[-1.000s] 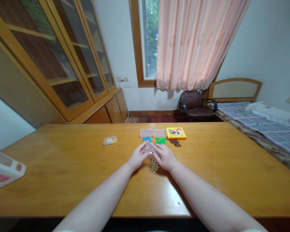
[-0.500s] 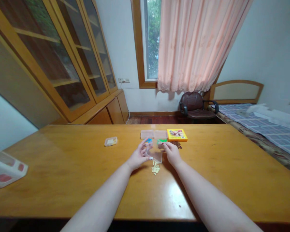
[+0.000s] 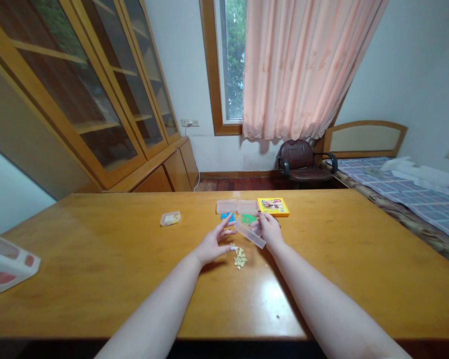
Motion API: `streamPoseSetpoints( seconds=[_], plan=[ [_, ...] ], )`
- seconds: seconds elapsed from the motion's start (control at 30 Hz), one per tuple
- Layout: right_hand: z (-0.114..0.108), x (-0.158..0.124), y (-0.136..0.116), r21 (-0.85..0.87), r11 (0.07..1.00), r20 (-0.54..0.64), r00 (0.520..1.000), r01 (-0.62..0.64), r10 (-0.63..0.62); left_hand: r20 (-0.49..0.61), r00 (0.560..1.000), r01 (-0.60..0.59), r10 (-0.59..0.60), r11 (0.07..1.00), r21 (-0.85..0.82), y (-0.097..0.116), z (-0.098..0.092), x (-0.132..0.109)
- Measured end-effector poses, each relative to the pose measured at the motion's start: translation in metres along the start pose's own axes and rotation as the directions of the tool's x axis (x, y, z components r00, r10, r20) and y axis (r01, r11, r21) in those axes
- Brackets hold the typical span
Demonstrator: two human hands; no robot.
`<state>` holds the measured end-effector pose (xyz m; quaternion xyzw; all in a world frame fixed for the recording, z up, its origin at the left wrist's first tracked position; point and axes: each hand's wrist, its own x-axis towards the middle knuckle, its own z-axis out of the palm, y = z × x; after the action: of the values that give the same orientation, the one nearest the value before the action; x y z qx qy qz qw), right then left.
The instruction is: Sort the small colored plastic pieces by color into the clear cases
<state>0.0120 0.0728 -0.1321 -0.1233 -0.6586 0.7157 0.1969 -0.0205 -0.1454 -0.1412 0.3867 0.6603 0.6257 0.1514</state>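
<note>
My right hand (image 3: 270, 232) grips a clear plastic box (image 3: 251, 236) by its right side and holds it tilted over the table. To its left, my left hand (image 3: 214, 244) has its fingers spread and holds nothing; its fingertips are close to the box. A small pile of cream-coloured pieces (image 3: 240, 260) lies just in front of the box, near my left thumb. Behind the hands are blue pieces (image 3: 227, 217) and green pieces (image 3: 248, 218). The brown pieces are almost wholly hidden behind my right hand.
Two clear shallow trays (image 3: 226, 206) and a yellow printed box (image 3: 273, 206) stand in a row behind the pieces. A small clear container (image 3: 170, 218) with pale contents sits to the left. At the table's (image 3: 134, 279) far left is a white holder (image 3: 7, 262).
The box has turned and shifted right, its side now tipped up. My left hand has let go of it; both hands held it before. My right hand now covers the brown pieces.
</note>
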Motion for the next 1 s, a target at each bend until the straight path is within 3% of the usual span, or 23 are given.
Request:
streamPoseSetpoints(
  seconds=[0.2, 0.37, 0.6, 0.7, 0.87, 1.0],
  plan=[
    [-0.006, -0.006, -0.003, -0.079, 0.989, -0.046, 0.99, 0.126, -0.13, 0.003, 1.0, 0.025, -0.025, 0.996, -0.084, -0.001, 0.0, 0.001],
    [-0.005, -0.008, -0.005, -0.104, 0.985, -0.022, 0.99, 0.135, -0.138, -0.014, 0.999, 0.03, -0.031, 0.995, -0.093, 0.005, 0.001, 0.002],
    [-0.006, -0.004, -0.002, -0.089, 0.991, 0.004, 0.995, 0.096, -0.096, 0.006, 0.999, 0.042, -0.044, 0.981, 0.187, 0.012, -0.002, 0.003],
    [-0.005, -0.001, 0.002, -0.065, 0.988, 0.029, 0.99, 0.143, -0.141, -0.049, 0.998, 0.036, -0.024, 0.966, 0.255, 0.007, -0.005, 0.005],
    [-0.003, 0.003, 0.014, -0.077, 0.965, 0.016, 0.968, 0.253, -0.252, -0.222, 0.973, 0.133, -0.067, 0.946, 0.297, -0.006, -0.009, 0.008],
    [-0.002, 0.004, 0.022, -0.116, 0.957, -0.002, 0.964, 0.264, -0.266, -0.25, 0.965, 0.171, -0.079, 0.912, 0.373, -0.008, -0.008, 0.009]
  ],
)
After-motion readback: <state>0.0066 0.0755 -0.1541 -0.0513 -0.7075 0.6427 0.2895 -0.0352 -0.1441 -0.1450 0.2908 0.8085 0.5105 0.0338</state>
